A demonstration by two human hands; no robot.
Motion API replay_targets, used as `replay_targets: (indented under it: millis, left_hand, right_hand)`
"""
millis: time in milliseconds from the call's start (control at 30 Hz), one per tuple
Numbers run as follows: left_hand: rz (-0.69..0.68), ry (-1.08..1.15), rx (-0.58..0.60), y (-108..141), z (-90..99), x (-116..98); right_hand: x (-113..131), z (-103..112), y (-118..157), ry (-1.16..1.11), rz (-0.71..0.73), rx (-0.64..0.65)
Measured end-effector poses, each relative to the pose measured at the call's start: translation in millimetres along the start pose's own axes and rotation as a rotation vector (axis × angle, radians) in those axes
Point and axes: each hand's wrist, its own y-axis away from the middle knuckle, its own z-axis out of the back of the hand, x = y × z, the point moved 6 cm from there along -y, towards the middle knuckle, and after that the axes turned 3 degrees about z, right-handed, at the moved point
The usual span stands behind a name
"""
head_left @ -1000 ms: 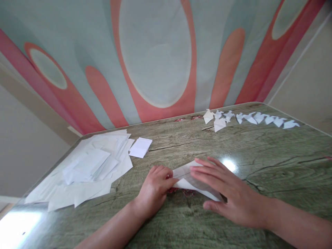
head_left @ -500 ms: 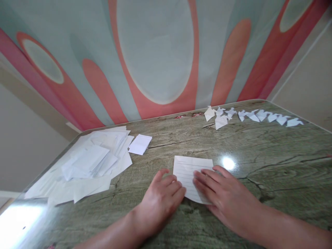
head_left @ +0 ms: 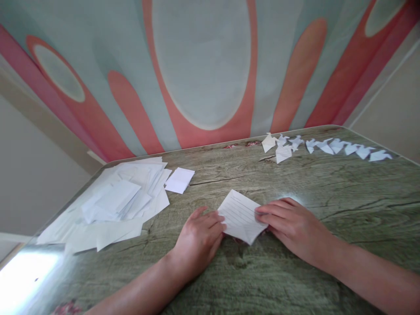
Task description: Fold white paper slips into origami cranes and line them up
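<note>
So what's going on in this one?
A person works at a table on a small sheet of lined paper, which is turned so one corner points toward them. The left-hand grip is at its left corner, the right-hand grip at its right corner. A pile of white papers lies to the left, a folded white square beside it, and folded paper figures at the far right.

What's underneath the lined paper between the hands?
Around the lined paper, wood-patterned tabletop shows. Whatever is directly beneath the paper is covered, so I can't tell.
</note>
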Motion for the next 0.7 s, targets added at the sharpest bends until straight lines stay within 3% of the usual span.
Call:
replay_targets:
  millis: [167,300,500,700]
  left_hand:
    - [0.050,0.066,-0.051,3.0,1.4,5.9]
    - [0.146,0.089,-0.003,1.4,0.0,10.6]
    - [0.346,0.062,0.047,-5.7,-5.5,30.4]
    - [0.398,0.023,0.150,-4.5,-7.8,29.1]
  right_hand:
    - [3.8,6.2,2.5,0.036,-0.044,0.019]
    - [2.2,3.7,2.3,0.056,-0.070,0.066]
    - [-18.6,-5.0,0.3,0.038,-0.220,0.037]
    - [-22.3,-8.3,2.3,0.058,-0.259,0.086]
